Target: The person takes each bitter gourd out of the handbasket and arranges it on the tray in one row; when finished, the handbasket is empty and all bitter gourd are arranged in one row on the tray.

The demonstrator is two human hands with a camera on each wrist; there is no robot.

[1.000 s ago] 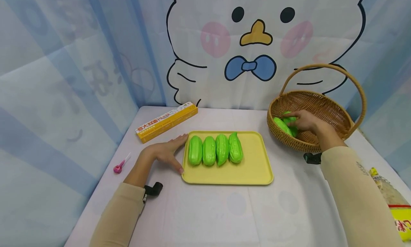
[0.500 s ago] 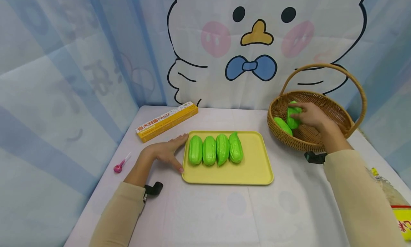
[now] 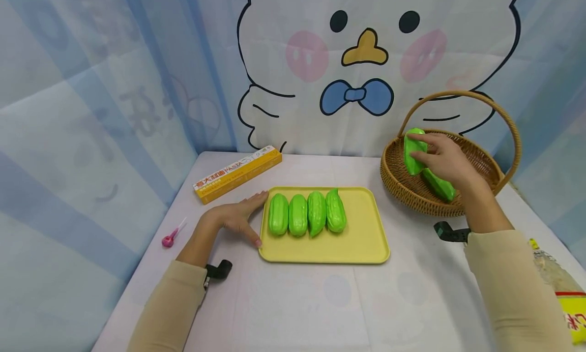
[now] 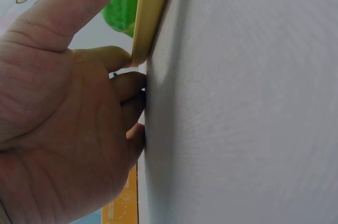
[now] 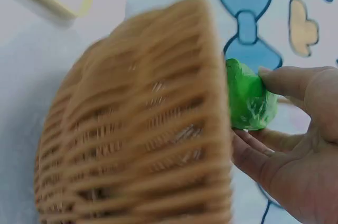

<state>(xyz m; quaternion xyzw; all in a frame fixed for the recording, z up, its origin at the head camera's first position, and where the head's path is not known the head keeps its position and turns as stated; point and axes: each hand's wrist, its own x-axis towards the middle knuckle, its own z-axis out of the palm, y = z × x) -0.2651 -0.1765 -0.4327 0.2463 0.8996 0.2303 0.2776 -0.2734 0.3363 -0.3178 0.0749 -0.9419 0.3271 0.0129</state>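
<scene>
With thumb and fingers, my right hand (image 3: pixel 447 159) pinches a shiny green toy gourd (image 3: pixel 414 152), raised at the left rim of the wicker basket (image 3: pixel 409 202). In the right wrist view the held gourd (image 5: pixel 248 97) shows past the basket wall. Another green gourd (image 3: pixel 438 185) lies inside the basket, partly under the hand. My left hand (image 3: pixel 235 218) rests with spread fingers against the left edge of the yellow tray (image 3: pixel 361 240); thumb and a fingertip touch its rim. Several similar gourds (image 3: pixel 298 214) stand side by side on the tray's left part.
A yellow pasta box (image 3: pixel 238 174) lies behind my left hand. Left of that forearm is a pink lollipop (image 3: pixel 169 238). A clear-and-yellow bag (image 3: pixel 567 301) sits at the right edge, beside my right sleeve. The basket's tall handle (image 3: pixel 515 138) arches above its right side.
My right hand has lifted one gourd from the basket's bottom up to its rim. The other gourd has shifted right inside the basket. My left hand and the tray have stayed still.
</scene>
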